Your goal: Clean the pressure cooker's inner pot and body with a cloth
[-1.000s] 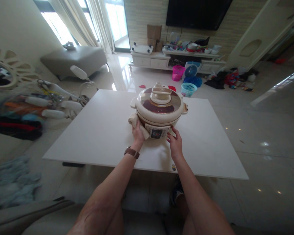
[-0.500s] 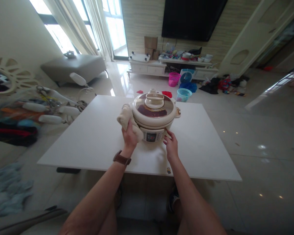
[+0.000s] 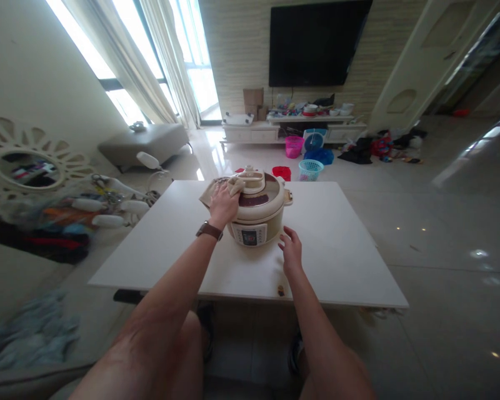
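Note:
A cream electric pressure cooker [image 3: 250,214] stands upright on the white table [image 3: 333,250], its lid closed and its dark control panel facing me. Through the lid's window something dark red-brown shows. My left hand [image 3: 224,204] presses a beige cloth [image 3: 211,191] onto the left side of the lid, fingers over the cloth. To the right of the cooker's base, my right hand [image 3: 291,250] hovers just off it, fingers loosely apart and holding nothing. A side handle [image 3: 289,196] sticks out at the cooker's right.
A small sticker [image 3: 280,290] marks the table's front edge. Beyond the table stand a light blue basket [image 3: 310,170], a pink basket [image 3: 294,146] and a red item [image 3: 281,173]. A lamp with several white shades [image 3: 134,207] is at the left.
My left hand has moved the cloth from the cooker's left side up onto the lid, and the cloth has spread out. My right hand has come away from the cooker's base.

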Available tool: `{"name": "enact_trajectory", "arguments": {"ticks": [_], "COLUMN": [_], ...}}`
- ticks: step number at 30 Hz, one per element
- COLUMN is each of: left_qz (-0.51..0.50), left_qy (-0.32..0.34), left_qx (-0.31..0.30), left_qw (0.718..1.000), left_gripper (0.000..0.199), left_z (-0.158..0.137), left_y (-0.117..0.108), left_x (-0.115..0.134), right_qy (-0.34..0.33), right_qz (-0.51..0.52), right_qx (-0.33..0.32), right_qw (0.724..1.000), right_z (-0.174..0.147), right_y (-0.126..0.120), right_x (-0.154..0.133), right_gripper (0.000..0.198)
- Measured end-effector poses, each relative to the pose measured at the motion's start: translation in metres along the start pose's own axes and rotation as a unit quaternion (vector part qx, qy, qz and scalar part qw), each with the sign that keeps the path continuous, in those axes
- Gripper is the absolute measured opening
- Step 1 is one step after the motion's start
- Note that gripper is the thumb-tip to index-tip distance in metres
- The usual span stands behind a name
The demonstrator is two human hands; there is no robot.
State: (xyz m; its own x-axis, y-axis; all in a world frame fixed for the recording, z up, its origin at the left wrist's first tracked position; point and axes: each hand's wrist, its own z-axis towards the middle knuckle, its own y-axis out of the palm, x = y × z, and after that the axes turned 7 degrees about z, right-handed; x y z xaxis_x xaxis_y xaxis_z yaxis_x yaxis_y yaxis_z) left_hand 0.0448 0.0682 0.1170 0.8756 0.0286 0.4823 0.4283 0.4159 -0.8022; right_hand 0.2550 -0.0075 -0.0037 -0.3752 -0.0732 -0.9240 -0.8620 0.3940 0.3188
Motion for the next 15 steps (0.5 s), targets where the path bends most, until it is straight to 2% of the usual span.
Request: {"name": "enact_trajectory", "arguments": {"ticks": [2, 4, 6, 8, 10, 12, 14, 15], "left_qz": [0.032, 0.042, -0.024, -0.166, -0.359, -0.522, -0.619, -0.646], "left_qy": [0.009, 0.044, 0.075, 0.069, -0.002, -0.110, -0.195, -0.218], "left_qx": [-0.005, -0.007, -0.005, 0.003, -0.001, -0.029, -0.098, -0.143], "left_qw": [0.999, 0.998, 0.997, 0.984, 0.933, 0.846, 0.754, 0.718], "left_gripper": [0.058, 0.058, 0.059, 0.054, 0.039, 0.035, 0.039, 0.041], "left_z": [-0.010, -0.033, -0.062, -0.088, -0.107, -0.116, -0.119, -0.118], "left_y": [0.001, 0.004, 0.007, 0.007, 0.001, -0.010, -0.023, -0.028], "left_x": [0.007, 0.016, 0.026, 0.032, 0.037, 0.039, 0.040, 0.040], "right_qy": [0.002, 0.008, 0.017, 0.027, 0.038, 0.051, 0.081, 0.106], "right_qz": [0.010, 0.023, 0.035, 0.047, 0.054, 0.059, 0.082, 0.104], "right_qx": [0.007, 0.012, 0.011, 0.003, -0.018, -0.040, -0.081, -0.118], "right_qw": [1.000, 1.000, 0.999, 0.999, 0.998, 0.996, 0.990, 0.982], "right_z": [0.003, 0.006, 0.008, 0.007, 0.004, 0.000, -0.005, -0.007], "right_y": [-0.004, -0.006, -0.006, -0.006, -0.006, -0.007, -0.011, -0.014], "right_x": [-0.006, -0.012, -0.016, -0.018, -0.018, -0.020, -0.025, -0.029], "right_gripper": [0.052, 0.048, 0.042, 0.035, 0.029, 0.027, 0.028, 0.030]}}
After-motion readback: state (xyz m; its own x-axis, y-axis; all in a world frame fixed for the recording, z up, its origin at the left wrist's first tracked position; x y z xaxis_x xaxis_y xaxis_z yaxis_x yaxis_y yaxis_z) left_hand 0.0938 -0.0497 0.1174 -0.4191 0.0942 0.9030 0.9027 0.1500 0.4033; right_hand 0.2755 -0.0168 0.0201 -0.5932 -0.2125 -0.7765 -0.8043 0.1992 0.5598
